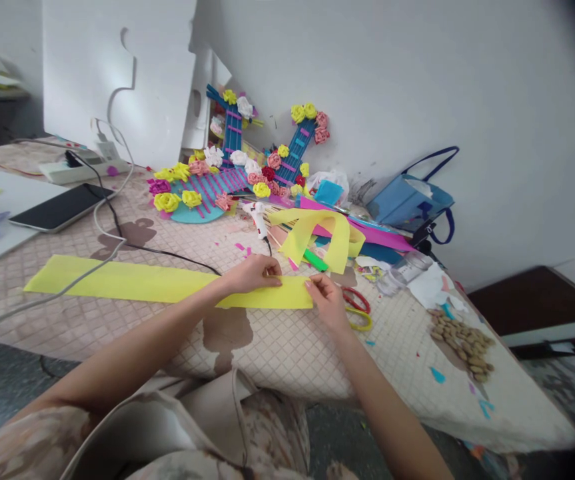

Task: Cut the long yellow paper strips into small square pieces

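A long yellow crepe paper strip (132,281) lies flat across the table in front of me. My left hand (253,273) is over the strip near its right end, with curled fingers and thumb closed on the paper's upper part. At the strip's right end, my right hand (328,300) pinches the corner between thumb and fingers. Scissors (360,310) with red and yellow handles lie just beside my right hand, their blades hidden. Beyond the hands are a looped yellow crepe strip (340,237), a green marker-like stick (316,260) and a white glue gun (256,219).
Blue craft pieces with paper flowers (207,190) lean at the back. A phone (62,207) and power strip (82,167) stand left. A grey cable (100,267) crosses the strip. Unshelled peanuts (464,347) lie right, near a blue bag (410,200).
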`<control>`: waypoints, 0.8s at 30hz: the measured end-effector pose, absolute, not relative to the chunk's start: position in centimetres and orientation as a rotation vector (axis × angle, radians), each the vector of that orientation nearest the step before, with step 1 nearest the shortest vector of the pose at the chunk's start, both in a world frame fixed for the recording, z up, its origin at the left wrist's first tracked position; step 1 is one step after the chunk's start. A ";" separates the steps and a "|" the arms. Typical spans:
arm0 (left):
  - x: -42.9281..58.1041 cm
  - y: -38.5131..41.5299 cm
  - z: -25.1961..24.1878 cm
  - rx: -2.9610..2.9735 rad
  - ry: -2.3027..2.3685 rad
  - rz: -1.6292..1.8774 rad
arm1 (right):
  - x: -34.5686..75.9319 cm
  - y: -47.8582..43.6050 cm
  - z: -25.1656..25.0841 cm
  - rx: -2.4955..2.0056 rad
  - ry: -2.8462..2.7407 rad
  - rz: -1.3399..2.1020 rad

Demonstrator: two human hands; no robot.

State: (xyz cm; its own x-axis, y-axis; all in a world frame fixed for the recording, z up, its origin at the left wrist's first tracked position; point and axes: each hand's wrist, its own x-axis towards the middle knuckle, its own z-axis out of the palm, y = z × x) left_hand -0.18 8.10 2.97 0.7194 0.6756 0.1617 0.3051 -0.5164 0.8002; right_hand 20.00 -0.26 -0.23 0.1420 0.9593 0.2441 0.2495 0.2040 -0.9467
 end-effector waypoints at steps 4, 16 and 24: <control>-0.3 8.3 2.7 2.082 0.753 0.579 | 20.1 -0.1 -0.4 -1.284 -1.332 0.809; -0.6 8.3 2.3 2.144 0.745 0.467 | 19.8 -0.8 0.2 -1.323 -1.343 1.072; -0.6 8.7 1.9 2.185 0.776 0.439 | 19.7 -0.9 0.5 -1.382 -1.391 1.046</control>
State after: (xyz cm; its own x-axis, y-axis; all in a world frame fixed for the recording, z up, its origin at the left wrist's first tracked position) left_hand -0.56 8.69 1.87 0.7561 0.6515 0.0624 0.3894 -0.5245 0.7571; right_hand 19.70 -0.88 0.46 0.0144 0.9995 0.0272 0.2514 0.0227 -0.9676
